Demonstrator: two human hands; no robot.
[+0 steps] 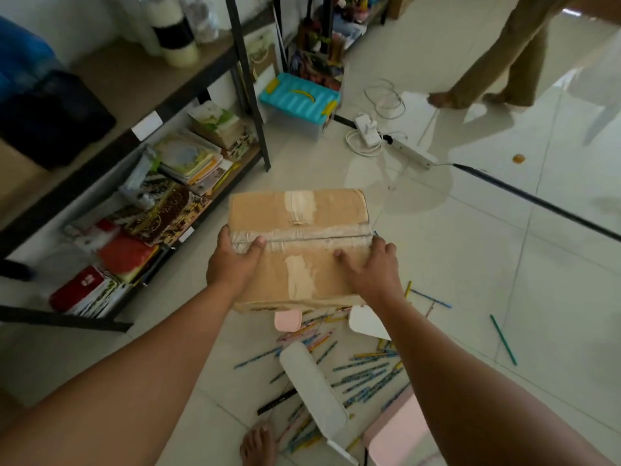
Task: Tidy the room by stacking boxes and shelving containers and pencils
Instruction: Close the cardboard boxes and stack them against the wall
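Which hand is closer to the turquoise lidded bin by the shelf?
Left. The left hand grips the cardboard box's left edge, below the turquoise bin; the right hand holds the box's right side, farther off.

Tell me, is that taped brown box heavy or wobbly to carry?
Probably not very heavy: the left hand and right hand hold the cardboard box up by its sides alone. It looks fairly stiff, since its taped top stays flat. The glossy tape could be a little slippery under the thumbs.

Glossy pale tiled floor [504,264] reflects daylight; a dark metal-framed shelving unit [245,79] lines the white wall [84,15].
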